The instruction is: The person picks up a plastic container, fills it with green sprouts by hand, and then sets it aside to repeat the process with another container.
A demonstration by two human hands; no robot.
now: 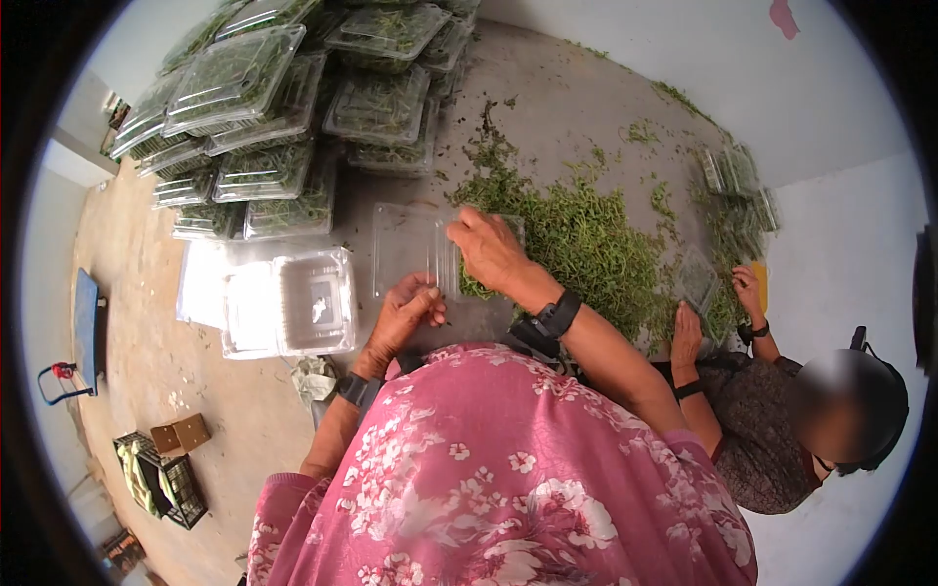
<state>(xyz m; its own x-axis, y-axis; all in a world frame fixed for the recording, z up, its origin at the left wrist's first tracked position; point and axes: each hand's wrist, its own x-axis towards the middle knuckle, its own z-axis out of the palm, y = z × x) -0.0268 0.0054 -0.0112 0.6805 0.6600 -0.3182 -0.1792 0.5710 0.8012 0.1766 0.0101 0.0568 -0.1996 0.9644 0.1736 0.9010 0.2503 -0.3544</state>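
Observation:
In front of me an unfolded clear plastic clamshell container (405, 249) lies on the table, its lid side to the left. Green sprigs (476, 288) fill its right half, partly covered by my right hand (491, 256). That hand is closed, knuckles up and fingers curled down near the hinge; what its fingertips hold is hidden. My left hand (405, 314) pinches at the container's near edge, thumb and fingers together. A large loose heap of green sprigs (596, 249) spreads just right of the container.
Filled clamshells (234, 83) are stacked high at the back left. Nested empty clamshells (293, 303) stand left of my hands. On the right, a co-worker (772, 420) handles another container (696, 283). A black crate (176, 483) and blue trolley (86, 327) are on the floor.

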